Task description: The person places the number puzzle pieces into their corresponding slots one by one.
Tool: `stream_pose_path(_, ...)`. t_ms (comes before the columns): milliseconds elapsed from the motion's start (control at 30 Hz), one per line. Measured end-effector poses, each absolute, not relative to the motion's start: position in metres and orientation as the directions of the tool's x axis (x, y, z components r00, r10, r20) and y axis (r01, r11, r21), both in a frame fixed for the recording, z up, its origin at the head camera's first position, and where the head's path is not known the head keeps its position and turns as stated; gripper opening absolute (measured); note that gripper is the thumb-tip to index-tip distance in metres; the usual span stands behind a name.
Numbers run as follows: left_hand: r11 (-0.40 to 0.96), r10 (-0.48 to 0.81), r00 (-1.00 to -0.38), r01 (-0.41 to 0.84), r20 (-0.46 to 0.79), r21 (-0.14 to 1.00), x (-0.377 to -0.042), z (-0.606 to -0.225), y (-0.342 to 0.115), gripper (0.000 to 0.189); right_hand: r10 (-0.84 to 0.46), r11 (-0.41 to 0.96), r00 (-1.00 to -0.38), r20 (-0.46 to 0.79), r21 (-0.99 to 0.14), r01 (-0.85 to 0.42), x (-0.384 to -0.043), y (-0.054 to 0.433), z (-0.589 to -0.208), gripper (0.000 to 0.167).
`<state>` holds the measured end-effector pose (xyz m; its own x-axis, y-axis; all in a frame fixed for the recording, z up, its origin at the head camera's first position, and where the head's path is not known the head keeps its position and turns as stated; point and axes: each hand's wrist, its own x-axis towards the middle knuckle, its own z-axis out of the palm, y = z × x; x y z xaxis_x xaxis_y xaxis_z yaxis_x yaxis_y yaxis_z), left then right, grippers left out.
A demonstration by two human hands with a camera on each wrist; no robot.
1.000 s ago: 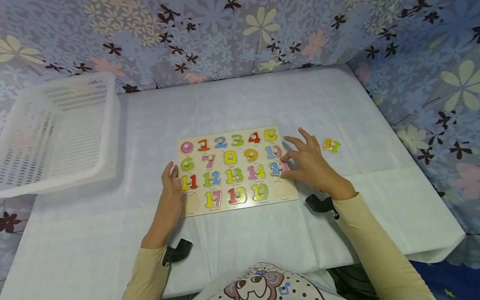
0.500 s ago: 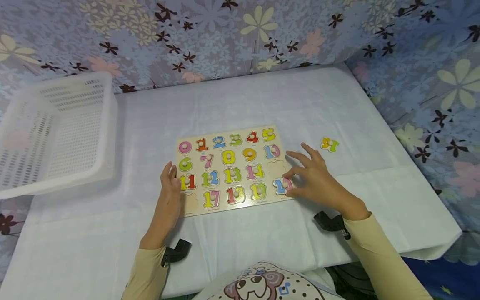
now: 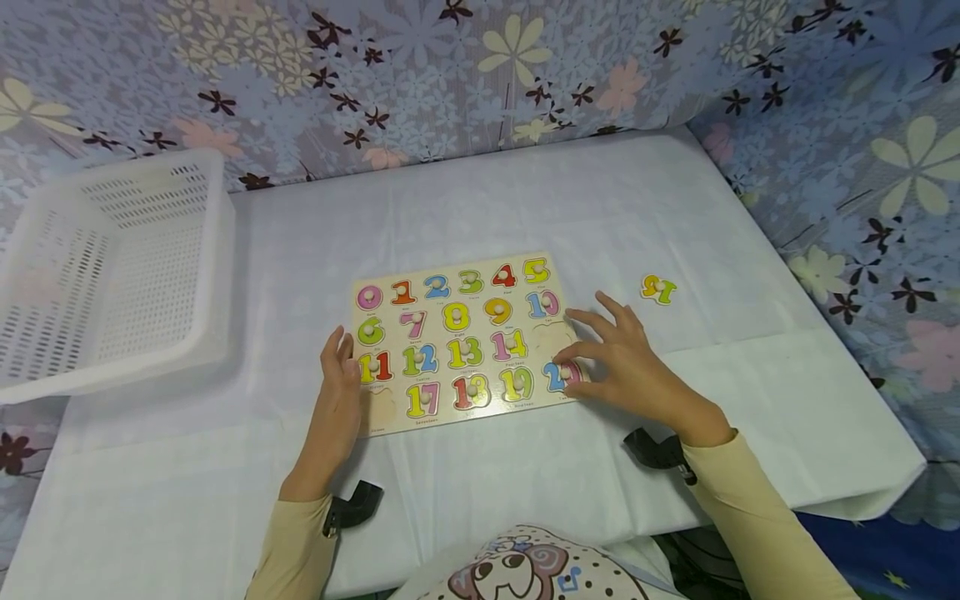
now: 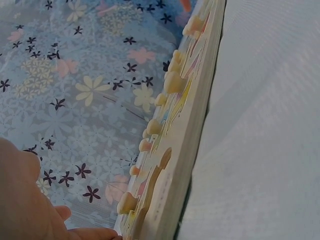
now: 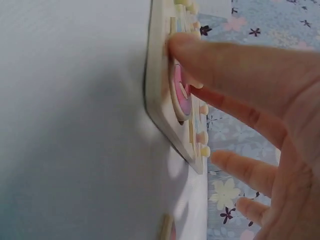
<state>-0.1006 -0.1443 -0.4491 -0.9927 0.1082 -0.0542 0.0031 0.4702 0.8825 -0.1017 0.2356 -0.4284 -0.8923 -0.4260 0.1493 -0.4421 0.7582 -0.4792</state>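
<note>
A wooden number puzzle board with knobbed pieces lies on the table. My right hand pinches the blue-and-pink number 20 piece between thumb and index finger over the bottom-right recess. In the right wrist view the pink zero sits slightly proud of the board, the thumb on its edge; the other fingers are spread. My left hand rests along the board's left edge, fingers fairly straight. Two recesses show bare: one above the 20 and one at bottom left.
A loose yellow-and-green number piece lies on the white tablecloth, right of the board. A white plastic basket stands at the left. Floral fabric hangs behind the table and along its right side.
My right hand has shifted the 20 piece from the recess under the 10 down to the bottom-right recess, baring the upper one. The left hand stays by the left edge.
</note>
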Motion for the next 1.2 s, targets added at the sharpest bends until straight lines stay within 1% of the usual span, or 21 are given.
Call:
stream_pose_path(167,0.467,0.109,-0.992,0.002,-0.056,0.884,-0.1,-0.449,-0.144,0.063,-0.416,0.748,-0.894,0.166,-0.496,-0.441,-0.1,0.237,-0.43,0.027)
stream_pose_path(300,0.463,0.111,-0.992,0.004,-0.054,0.886,-0.1,-0.45,-0.145,0.063,-0.433,0.719,-0.881,0.188,-0.518,-0.464,-0.098,0.237,-0.432,0.026)
stream_pose_path(400,0.458,0.114,-0.992,0.009,-0.048,0.889,-0.1,-0.451,-0.146,0.062,-0.429,0.712,-0.882,0.196,-0.527,-0.463,-0.097,0.239,-0.432,0.028)
stream_pose_path(533,0.452,0.119,-0.992,0.017,-0.042,0.892,-0.1,-0.451,-0.146,0.062,-0.393,0.741,-0.895,0.211,-0.503,-0.444,-0.102,0.259,-0.427,0.037)
stream_pose_path(633,0.45,0.123,-0.992,0.022,-0.037,0.893,-0.1,-0.452,-0.146,0.062,-0.329,0.787,-0.922,0.205,-0.48,-0.388,-0.109,0.285,-0.42,0.045)
stream_pose_path(800,0.454,0.125,-0.992,0.026,-0.035,0.89,-0.1,-0.451,-0.146,0.062,-0.193,0.872,-0.97,0.146,-0.427,-0.238,-0.12,0.327,-0.41,0.052)
stream_pose_path(900,0.451,0.13,-0.991,0.027,-0.036,0.892,-0.1,-0.451,-0.146,0.062,-0.166,0.892,-0.979,0.12,-0.406,-0.201,-0.122,0.34,-0.406,0.053)
stream_pose_path(1000,0.449,0.134,-0.99,0.027,-0.037,0.893,-0.101,-0.451,-0.146,0.062,-0.206,0.882,-0.975,0.087,-0.416,-0.223,-0.119,0.34,-0.405,0.051)
stream_pose_path(1200,0.443,0.137,-0.99,0.031,-0.033,0.896,-0.101,-0.451,-0.146,0.062,-0.376,0.809,-0.924,0.071,-0.46,-0.365,-0.104,0.319,-0.41,0.05)
